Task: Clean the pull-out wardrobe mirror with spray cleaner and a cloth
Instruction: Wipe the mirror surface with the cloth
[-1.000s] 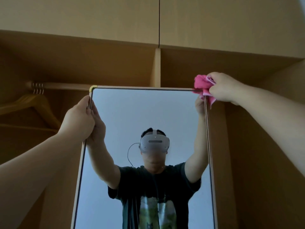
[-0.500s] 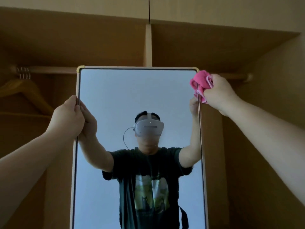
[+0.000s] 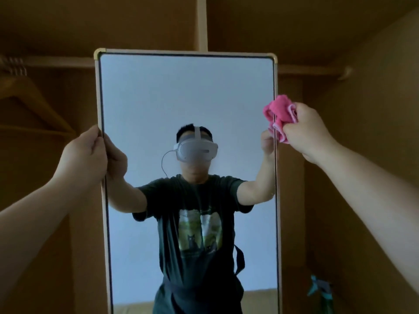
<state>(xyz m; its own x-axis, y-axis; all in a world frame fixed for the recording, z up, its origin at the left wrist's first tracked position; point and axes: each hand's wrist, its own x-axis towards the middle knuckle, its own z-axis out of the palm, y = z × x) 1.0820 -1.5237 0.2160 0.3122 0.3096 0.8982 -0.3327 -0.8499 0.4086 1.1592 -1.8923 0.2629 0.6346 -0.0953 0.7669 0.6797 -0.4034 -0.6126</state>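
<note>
Pink cloth (image 3: 280, 113) clenched in right fingers (image 3: 294, 132), touching mirror (image 3: 181, 98)

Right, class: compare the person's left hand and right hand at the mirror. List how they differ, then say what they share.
The left hand grips the left edge of the mirror bare; the right hand holds a bunched pink cloth against the right edge. The left hand sits lower in view; the right hand sits higher. Shared: both are curled at the frame, with arms stretched out.

Wardrobe rail (image 3: 63, 62) — wooden hanger (image 3: 38, 98) hangs from it, far left.
</note>
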